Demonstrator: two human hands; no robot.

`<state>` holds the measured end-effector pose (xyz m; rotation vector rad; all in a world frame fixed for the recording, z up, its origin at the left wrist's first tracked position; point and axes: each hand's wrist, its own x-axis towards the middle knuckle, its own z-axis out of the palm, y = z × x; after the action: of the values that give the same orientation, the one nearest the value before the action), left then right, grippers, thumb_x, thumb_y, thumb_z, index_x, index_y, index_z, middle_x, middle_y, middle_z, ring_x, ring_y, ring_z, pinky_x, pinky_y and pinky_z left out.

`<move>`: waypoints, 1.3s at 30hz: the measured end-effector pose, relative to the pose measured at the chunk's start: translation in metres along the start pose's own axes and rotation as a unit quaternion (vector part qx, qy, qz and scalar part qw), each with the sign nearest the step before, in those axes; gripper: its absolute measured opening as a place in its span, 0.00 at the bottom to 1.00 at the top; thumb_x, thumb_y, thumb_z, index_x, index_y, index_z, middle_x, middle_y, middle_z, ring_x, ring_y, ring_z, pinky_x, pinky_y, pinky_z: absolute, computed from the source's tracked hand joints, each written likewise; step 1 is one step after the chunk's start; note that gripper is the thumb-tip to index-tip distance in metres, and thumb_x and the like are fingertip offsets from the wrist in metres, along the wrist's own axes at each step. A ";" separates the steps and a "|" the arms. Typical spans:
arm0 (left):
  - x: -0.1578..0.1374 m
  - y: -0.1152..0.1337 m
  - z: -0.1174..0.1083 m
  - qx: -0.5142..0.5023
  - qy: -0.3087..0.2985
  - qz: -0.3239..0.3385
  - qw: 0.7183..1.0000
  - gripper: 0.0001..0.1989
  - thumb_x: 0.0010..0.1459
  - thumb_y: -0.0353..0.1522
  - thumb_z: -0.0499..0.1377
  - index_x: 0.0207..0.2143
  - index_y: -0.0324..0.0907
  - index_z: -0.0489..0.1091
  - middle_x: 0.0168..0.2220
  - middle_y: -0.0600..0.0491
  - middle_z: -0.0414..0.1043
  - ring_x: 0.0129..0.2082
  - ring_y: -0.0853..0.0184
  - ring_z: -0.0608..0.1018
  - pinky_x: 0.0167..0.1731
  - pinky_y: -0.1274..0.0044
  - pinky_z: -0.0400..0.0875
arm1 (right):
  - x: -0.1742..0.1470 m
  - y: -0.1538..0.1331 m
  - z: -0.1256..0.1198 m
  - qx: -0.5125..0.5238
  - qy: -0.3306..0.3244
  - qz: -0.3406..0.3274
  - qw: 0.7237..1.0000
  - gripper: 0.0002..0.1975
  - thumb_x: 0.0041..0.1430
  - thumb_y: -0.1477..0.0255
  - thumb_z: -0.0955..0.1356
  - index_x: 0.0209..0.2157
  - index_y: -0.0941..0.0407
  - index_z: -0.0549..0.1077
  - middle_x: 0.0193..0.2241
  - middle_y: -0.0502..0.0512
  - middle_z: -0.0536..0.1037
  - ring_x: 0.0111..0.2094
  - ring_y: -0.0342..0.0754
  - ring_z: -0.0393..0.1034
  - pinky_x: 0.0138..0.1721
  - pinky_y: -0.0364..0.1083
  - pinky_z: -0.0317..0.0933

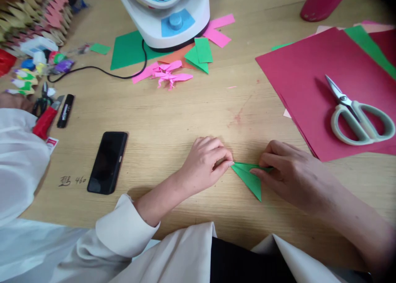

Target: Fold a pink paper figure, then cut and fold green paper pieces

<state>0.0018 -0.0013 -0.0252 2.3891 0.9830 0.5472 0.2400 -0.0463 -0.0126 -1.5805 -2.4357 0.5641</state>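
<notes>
A folded piece of green paper (250, 179), triangular in outline, is held between my two hands just above or on the wooden table. My left hand (206, 161) pinches its left corner between thumb and forefinger. On the other side, my right hand (286, 171) grips the upper right part, thumb in front and fingers curled behind. One point of the paper hangs toward me. My right fingers hide part of its right end.
Scissors (355, 114) lie on red paper sheets (297, 76) at right. A phone (107, 162) lies left, near a black marker (65, 111) and red cutter (46, 120). Behind are pink folded paper (170, 74), green pieces (202, 52) and a white heater-like appliance (173, 23). Another person's sleeve (20, 159) is at far left.
</notes>
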 end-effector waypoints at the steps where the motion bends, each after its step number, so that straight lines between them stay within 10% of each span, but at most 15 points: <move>1: 0.000 0.001 0.000 0.004 0.001 -0.003 1.000 0.06 0.62 0.32 0.60 0.31 0.42 0.72 0.32 0.54 0.72 0.37 0.66 0.71 0.41 0.72 0.61 | 0.000 0.000 0.000 -0.001 -0.002 0.002 1.000 0.15 0.64 0.64 0.66 0.25 0.57 0.70 0.30 0.54 0.68 0.31 0.48 0.65 0.34 0.48 0.58; 29: -0.006 -0.001 -0.002 0.017 0.015 0.016 1.000 0.04 0.63 0.32 0.59 0.34 0.41 0.68 0.35 0.52 0.73 0.38 0.65 0.72 0.43 0.71 0.64 | -0.001 0.001 0.004 -0.001 0.025 -0.004 1.000 0.14 0.63 0.65 0.67 0.25 0.57 0.70 0.29 0.54 0.67 0.30 0.49 0.66 0.33 0.48 0.58; 39: -0.034 0.015 -0.004 0.123 0.021 0.124 0.984 0.11 0.63 0.25 0.57 0.48 0.41 0.70 0.42 0.52 0.78 0.40 0.66 0.74 0.49 0.67 0.67 | -0.002 0.002 0.007 -0.003 0.045 -0.013 0.999 0.15 0.63 0.64 0.66 0.25 0.56 0.70 0.28 0.54 0.67 0.29 0.49 0.66 0.32 0.48 0.59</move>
<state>-0.0144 -0.0341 -0.0186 2.7543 0.8129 0.5967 0.2402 -0.0484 -0.0195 -1.5396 -2.3914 0.4717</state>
